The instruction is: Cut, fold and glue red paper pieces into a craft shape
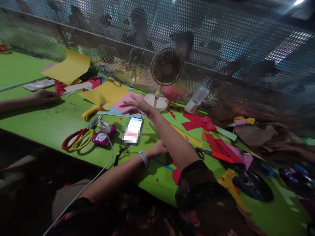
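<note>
My right hand (139, 104) is stretched out over the pink paper (123, 102), beyond the phone (133, 130). Its fingers are spread with nothing between them. The phone lies face up on the green table (103, 160), its screen lit with a timer. My left hand (159, 148) rests low near the table, to the right of the phone, a watch (143, 159) on its wrist. My right forearm crosses in front and hides its fingers. Left of the phone lie a purple plug adapter (104, 136) with a white charger and scissors (80, 137) with red and yellow handles.
A small fan (167, 67) stands against the perforated metal screen (103, 39). A yellow-handled tool (93, 110) and yellow paper (104, 93) lie ahead. Red paper scraps (193, 121) and a cutter (221, 156) are at right. Another person's hand (45, 98) rests at left.
</note>
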### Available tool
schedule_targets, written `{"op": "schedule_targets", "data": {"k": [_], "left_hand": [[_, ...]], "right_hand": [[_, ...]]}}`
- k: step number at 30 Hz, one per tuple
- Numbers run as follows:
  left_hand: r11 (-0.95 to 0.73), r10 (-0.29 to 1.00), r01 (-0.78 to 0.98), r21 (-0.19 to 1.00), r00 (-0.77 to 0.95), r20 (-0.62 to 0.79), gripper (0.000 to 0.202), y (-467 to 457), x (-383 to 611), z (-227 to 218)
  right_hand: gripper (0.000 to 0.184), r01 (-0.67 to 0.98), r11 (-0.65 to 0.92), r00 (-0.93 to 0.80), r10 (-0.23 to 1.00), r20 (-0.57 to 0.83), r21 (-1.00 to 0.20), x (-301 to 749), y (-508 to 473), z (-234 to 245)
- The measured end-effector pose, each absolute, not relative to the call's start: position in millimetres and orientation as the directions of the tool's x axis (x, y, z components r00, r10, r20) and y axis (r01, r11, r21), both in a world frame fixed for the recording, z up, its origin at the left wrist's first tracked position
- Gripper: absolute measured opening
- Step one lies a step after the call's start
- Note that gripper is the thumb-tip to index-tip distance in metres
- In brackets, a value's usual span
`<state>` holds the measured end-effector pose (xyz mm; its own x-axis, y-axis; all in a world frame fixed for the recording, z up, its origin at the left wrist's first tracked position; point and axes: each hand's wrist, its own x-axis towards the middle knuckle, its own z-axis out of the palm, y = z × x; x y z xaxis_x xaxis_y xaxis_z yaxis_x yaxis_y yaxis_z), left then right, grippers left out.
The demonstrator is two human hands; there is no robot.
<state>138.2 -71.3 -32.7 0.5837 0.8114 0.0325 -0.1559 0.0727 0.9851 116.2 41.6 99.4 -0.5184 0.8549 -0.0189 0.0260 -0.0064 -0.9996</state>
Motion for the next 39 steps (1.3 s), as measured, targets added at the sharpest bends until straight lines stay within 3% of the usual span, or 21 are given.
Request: {"op": "schedule_targets", "data": {"k": [1, 3, 9, 11, 16, 20, 23, 27, 31, 34, 39], "left_hand": [[0.067, 0.809, -0.136, 0.988, 0.587, 0.026, 0.015, -71.1, 137.7, -32.6], [0.065, 0.785, -0.088, 0.994, 0.619, 0.004, 0.011, -71.2, 137.8, -32.8], [0.138, 0.709, -0.106, 0.985, 0.705, -0.024, 0.023, -73.4, 140.3, -29.5], [0.023, 0.752, -0.124, 0.992, 0.656, 0.065, 0.024, -74.2, 138.7, -23.7], [-0.259, 0.798, 0.08, 0.963, 0.58, 0.166, 0.023, -75.8, 132.3, -8.5], [-0.235, 0.827, 0.126, 0.964, 0.546, 0.131, 0.026, -74.3, 132.0, -8.8], [-0.153, 0.835, 0.105, 0.983, 0.545, 0.072, 0.029, -73.2, 132.6, -10.1], [-0.112, 0.811, 0.078, 0.991, 0.583, 0.045, 0.028, -74.9, 129.4, 0.6], [-0.067, 0.647, 0.02, 0.998, 0.762, 0.028, 0.03, -75.7, 123.8, 13.6], [-0.05, 0.577, 0.0, 0.999, 0.816, 0.029, 0.036, -73.5, 122.1, 12.8], [-0.098, 0.608, 0.042, 0.994, 0.794, 0.026, 0.035, -68.4, 121.4, 2.4]], "right_hand": [[0.089, 0.072, -0.021, -0.517, 0.854, -0.055, -0.997, 115.9, 37.9, 94.5], [0.09, 0.162, -0.018, -0.47, 0.878, -0.093, -0.987, 128.6, 27.0, 80.4], [0.032, 0.349, 0.061, -0.288, 0.956, -0.045, -0.935, 230.4, -30.9, 47.2], [0.027, 0.403, 0.075, -0.164, 0.986, 0.008, -0.912, 269.5, -57.9, 47.8], [0.025, 0.598, 0.031, 0.106, 0.987, 0.117, -0.801, 337.4, -131.6, 53.5], [0.037, 0.736, -0.078, -0.029, 0.989, -0.147, -0.673, 343.4, -174.1, 37.1], [0.03, 0.774, -0.018, -0.145, 0.968, -0.204, -0.633, 329.2, -183.5, 22.8], [0.018, 0.749, 0.107, -0.254, 0.958, -0.134, -0.654, 316.4, -172.2, 29.3], [0.014, 0.728, 0.228, -0.351, 0.934, -0.066, -0.646, 322.5, -155.5, 51.1], [0.019, 0.689, 0.226, -0.322, 0.947, -0.011, -0.688, 329.5, -149.0, 57.5], [0.018, 0.688, 0.269, -0.253, 0.959, 0.125, -0.674, 332.9, -143.5, 44.3]]}}
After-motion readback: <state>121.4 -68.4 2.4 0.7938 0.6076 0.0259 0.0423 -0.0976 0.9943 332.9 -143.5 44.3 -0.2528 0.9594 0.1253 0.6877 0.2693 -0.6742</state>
